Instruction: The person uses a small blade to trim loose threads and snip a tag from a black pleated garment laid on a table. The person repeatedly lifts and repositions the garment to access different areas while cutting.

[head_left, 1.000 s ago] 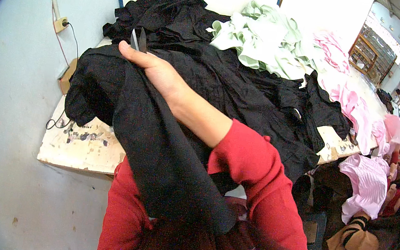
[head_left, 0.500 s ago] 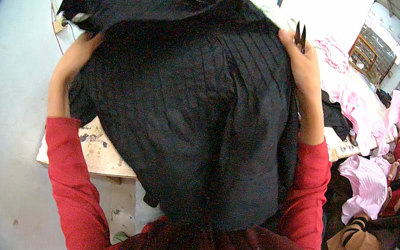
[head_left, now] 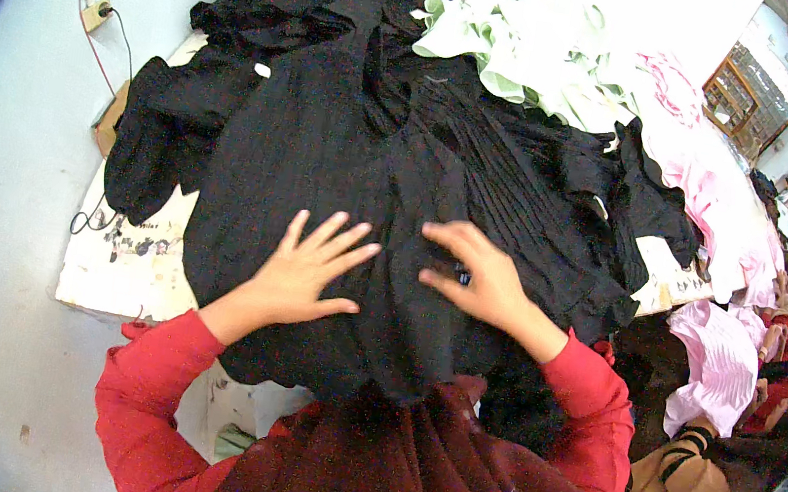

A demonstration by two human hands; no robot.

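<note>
- Black pleated garment point(head_left: 297, 154) laid open, centre folds unsmoothed.
- Left hand point(head_left: 304, 272) splayed over it.
- Right hand point(head_left: 484, 278): thumb, forefinger parted; remaining grip unclear.

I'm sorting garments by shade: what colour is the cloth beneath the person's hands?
The cloth is black, best seen in the head view.

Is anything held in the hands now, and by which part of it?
Left hand: nothing held, spread over the black cloth. Right hand: apparently a small shiny thing, mostly hidden; the part gripped cannot be told.
</note>
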